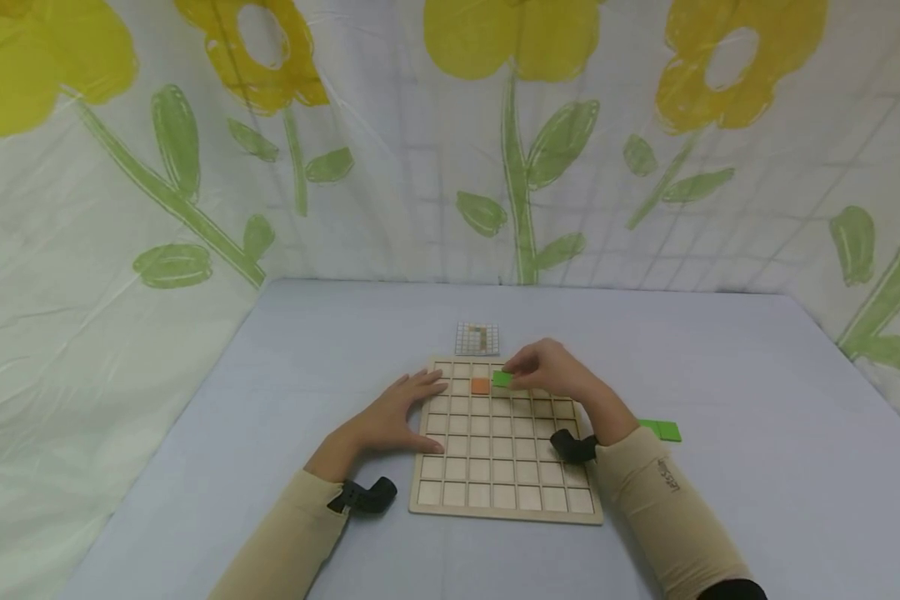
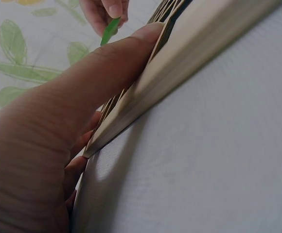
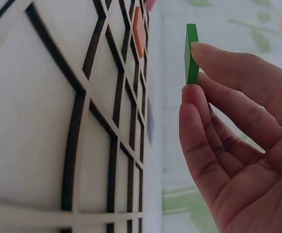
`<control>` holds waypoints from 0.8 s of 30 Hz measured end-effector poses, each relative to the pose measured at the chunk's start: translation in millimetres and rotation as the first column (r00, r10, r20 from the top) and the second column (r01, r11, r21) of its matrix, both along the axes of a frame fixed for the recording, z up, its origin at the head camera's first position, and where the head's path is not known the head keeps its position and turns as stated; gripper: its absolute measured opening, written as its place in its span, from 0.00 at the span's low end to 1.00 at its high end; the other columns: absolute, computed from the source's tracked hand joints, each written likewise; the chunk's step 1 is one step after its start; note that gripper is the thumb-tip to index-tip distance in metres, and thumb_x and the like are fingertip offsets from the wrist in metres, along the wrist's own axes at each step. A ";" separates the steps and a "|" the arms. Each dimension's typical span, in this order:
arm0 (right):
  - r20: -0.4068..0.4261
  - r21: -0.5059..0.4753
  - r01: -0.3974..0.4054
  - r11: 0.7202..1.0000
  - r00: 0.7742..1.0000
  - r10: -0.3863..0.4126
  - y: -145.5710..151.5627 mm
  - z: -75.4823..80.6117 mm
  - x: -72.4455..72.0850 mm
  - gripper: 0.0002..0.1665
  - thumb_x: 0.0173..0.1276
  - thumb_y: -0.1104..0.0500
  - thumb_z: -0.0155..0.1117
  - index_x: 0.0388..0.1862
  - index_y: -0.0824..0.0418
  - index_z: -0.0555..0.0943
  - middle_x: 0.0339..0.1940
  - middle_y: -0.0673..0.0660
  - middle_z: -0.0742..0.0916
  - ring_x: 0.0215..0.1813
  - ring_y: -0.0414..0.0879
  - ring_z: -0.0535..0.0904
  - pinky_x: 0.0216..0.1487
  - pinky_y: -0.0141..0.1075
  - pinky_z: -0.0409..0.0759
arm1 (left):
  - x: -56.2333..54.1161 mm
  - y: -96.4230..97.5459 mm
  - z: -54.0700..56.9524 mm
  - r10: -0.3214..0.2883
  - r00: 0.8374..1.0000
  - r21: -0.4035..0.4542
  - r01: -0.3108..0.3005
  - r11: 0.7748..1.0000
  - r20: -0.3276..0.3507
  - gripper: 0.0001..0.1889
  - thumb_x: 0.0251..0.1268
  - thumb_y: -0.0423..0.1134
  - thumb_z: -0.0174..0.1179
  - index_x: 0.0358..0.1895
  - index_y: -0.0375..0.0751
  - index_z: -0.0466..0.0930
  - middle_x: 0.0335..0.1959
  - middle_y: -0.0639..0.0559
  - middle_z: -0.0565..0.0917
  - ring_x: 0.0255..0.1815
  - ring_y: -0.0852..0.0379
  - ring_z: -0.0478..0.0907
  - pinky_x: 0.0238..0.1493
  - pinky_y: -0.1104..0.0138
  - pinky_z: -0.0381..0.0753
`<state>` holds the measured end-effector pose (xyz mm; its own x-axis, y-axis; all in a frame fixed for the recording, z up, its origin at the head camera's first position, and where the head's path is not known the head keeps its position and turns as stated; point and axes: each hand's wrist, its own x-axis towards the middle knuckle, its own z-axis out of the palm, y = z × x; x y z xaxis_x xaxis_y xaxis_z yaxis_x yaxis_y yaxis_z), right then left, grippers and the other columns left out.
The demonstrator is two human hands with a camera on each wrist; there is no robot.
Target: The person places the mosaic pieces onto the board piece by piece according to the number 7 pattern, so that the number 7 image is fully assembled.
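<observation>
A wooden grid board (image 1: 491, 471) lies on the table, with an orange square tile (image 1: 480, 386) in a cell of its second row from the far edge. My right hand (image 1: 551, 371) pinches a green square tile (image 3: 191, 53) between thumb and fingers, held above the board just right of the orange one. The left hand (image 1: 393, 417) rests along the board's left edge with its fingers spread. In the left wrist view its thumb (image 2: 126, 53) lies over the wooden rim, while the other fingers are partly hidden behind the board.
Beyond the board's far edge lies a small printed grid card (image 1: 477, 339) with a coloured pattern. More green tiles (image 1: 667, 431) lie to the right, partly hidden by the right forearm. A curtain with painted flowers (image 1: 390, 208) hangs behind the table.
</observation>
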<state>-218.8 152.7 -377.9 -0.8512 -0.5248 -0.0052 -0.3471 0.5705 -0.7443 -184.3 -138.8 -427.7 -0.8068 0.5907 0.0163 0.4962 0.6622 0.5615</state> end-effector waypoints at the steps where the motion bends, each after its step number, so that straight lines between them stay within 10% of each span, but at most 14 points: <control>1: 0.005 -0.006 -0.001 1.000 1.000 0.001 -1.1 -1.6 -1.5 0.16 0.57 0.62 0.68 0.44 0.67 0.83 0.39 0.61 0.87 0.38 0.46 0.82 0.39 0.36 0.83 | 0.1 0.0 0.0 0.001 1.000 -0.002 -0.001 1.000 0.000 0.49 0.39 0.60 0.71 0.68 0.44 0.63 0.74 0.50 0.56 0.77 0.49 0.45 0.77 0.53 0.40; 24: 0.003 -0.014 0.010 1.000 1.000 -0.010 -4.2 -26.4 -8.9 0.16 0.54 0.61 0.71 0.42 0.67 0.84 0.33 0.58 0.86 0.33 0.40 0.79 0.36 0.33 0.80 | 1.4 -0.3 1.8 0.007 1.000 0.010 -0.008 1.000 0.019 0.49 0.39 0.60 0.71 0.68 0.45 0.63 0.74 0.51 0.56 0.77 0.49 0.45 0.77 0.52 0.40</control>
<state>-227.7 148.5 -404.3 -0.8566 -0.5159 -0.0006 -0.3387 0.5633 -0.7536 -182.9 -139.1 -426.0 -0.8114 0.5844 0.0070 0.4804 0.6600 0.5776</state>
